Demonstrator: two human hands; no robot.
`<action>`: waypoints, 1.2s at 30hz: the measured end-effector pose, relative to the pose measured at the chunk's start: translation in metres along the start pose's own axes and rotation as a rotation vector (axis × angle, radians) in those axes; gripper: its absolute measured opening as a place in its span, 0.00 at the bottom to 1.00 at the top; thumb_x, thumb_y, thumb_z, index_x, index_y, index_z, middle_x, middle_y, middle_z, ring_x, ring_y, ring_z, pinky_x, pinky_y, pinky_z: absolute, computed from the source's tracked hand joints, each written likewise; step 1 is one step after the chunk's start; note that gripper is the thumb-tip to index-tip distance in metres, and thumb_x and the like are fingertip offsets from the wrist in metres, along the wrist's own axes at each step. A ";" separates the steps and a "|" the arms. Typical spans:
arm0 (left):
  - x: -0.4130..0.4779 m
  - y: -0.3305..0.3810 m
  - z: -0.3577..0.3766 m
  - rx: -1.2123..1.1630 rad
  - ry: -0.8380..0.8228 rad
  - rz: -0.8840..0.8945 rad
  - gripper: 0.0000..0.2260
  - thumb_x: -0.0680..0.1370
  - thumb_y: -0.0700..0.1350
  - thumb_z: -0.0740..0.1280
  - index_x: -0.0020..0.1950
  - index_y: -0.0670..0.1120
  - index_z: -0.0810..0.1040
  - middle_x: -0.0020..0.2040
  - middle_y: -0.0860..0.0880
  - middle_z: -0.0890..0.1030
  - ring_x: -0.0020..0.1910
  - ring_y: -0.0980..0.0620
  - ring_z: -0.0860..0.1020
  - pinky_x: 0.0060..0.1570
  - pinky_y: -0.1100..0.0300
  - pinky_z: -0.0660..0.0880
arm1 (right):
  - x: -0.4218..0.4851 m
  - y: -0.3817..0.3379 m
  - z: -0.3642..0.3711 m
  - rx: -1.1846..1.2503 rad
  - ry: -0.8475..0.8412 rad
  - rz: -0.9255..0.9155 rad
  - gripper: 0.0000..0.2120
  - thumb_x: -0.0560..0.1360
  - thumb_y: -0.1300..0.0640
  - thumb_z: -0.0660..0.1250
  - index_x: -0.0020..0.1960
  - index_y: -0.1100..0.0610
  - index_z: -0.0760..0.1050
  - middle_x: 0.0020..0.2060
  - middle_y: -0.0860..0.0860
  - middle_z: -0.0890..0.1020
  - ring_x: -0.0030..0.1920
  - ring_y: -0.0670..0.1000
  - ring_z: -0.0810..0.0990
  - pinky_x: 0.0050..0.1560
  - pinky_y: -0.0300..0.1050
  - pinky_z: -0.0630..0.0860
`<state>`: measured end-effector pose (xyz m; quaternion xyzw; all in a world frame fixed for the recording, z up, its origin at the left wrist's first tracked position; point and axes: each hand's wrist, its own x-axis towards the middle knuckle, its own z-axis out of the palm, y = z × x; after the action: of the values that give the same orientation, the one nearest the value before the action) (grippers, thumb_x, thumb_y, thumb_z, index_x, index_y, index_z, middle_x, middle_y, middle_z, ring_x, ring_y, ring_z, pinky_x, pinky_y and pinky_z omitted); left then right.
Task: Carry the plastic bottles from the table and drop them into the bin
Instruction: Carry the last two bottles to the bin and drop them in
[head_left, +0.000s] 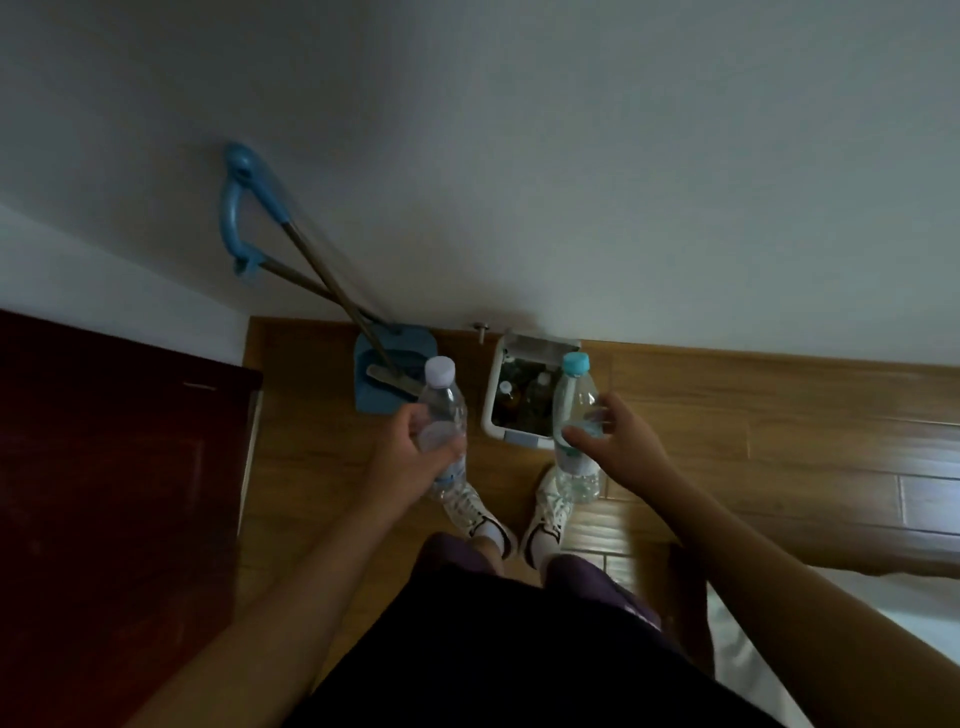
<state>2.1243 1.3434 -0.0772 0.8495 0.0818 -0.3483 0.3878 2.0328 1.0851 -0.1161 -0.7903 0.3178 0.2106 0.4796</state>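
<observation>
My L hand has its fingers wrapped round the middle of a clear plastic bottle w/ a pale lilac-white cap, cap pointing away from me. My R hand grips a second clear plastic bottle w/ a light blue cap, thumb across the front and the other fingers curled behind. Between my two sets of fingers and a bit beyond them, the white rectangular open-topped bin sits on the wooden plank floor against the wall, w/ other bottles already inside. The R bottle overlaps the bin's near right corner in view. Just past my L fingers is a blue plastic dustpan, its long handle and a broom pole leaning on the wall. Below my fingers are my white trainers. Far L of them is a dark red-brown wooden panel.
</observation>
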 end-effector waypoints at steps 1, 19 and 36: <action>0.006 -0.001 0.005 -0.004 0.001 0.009 0.27 0.74 0.52 0.74 0.71 0.51 0.69 0.68 0.50 0.73 0.52 0.60 0.73 0.36 0.67 0.68 | 0.007 0.007 0.003 -0.004 -0.003 0.008 0.31 0.70 0.44 0.74 0.68 0.54 0.70 0.56 0.50 0.81 0.50 0.48 0.81 0.42 0.38 0.74; 0.250 -0.103 0.162 -0.022 -0.019 0.165 0.27 0.72 0.54 0.75 0.67 0.60 0.67 0.63 0.57 0.76 0.61 0.56 0.75 0.52 0.60 0.75 | 0.211 0.119 0.120 0.248 0.187 0.023 0.33 0.71 0.48 0.74 0.71 0.50 0.64 0.60 0.47 0.79 0.56 0.48 0.81 0.52 0.48 0.82; 0.288 -0.132 0.196 0.154 -0.096 0.205 0.27 0.73 0.57 0.74 0.68 0.54 0.70 0.60 0.60 0.75 0.59 0.59 0.75 0.47 0.69 0.70 | 0.245 0.157 0.160 -0.017 0.204 0.035 0.29 0.72 0.41 0.70 0.69 0.50 0.66 0.61 0.47 0.77 0.53 0.44 0.77 0.41 0.31 0.68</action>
<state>2.1814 1.2554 -0.4350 0.8631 -0.0513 -0.3524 0.3583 2.0917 1.1017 -0.4424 -0.8059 0.3769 0.1400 0.4345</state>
